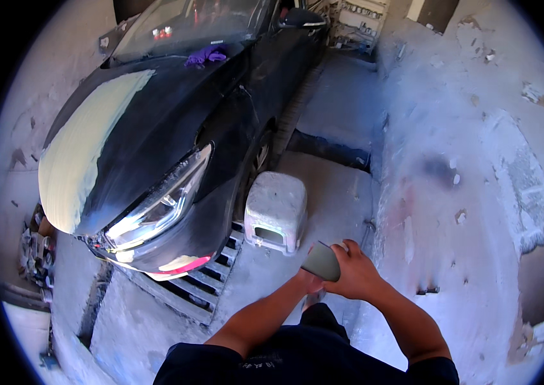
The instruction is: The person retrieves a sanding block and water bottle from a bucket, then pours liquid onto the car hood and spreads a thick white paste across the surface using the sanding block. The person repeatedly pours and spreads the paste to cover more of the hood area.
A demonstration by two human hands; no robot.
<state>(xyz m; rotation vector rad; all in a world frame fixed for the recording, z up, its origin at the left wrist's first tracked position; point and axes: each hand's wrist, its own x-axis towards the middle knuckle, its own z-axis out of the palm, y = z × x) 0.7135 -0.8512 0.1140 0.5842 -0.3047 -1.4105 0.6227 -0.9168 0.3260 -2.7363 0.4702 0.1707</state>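
In front of my body, both hands are close together around a small grey-green flat piece (321, 260) with a rounded edge, which looks like sandpaper. My right hand (353, 273) grips it from the right, fingers curled over its edge. My left hand (311, 281) is under and behind the piece, its fingers mostly hidden, so their grip does not show. To the left stands a black car (156, 122) with pale yellow filler (95, 141) spread over part of its hood. A clear headlight (163, 205) faces me, above a bumper corner with a red and cream patch (185, 263).
A dusty plastic stool (276, 208) stands beside the front wheel. Below the bumper runs a slotted floor grate (204, 292). A purple cloth (206, 56) lies near the windshield. Clutter (36, 253) sits at the left wall; a stained, peeling wall (464, 167) rises on my right.
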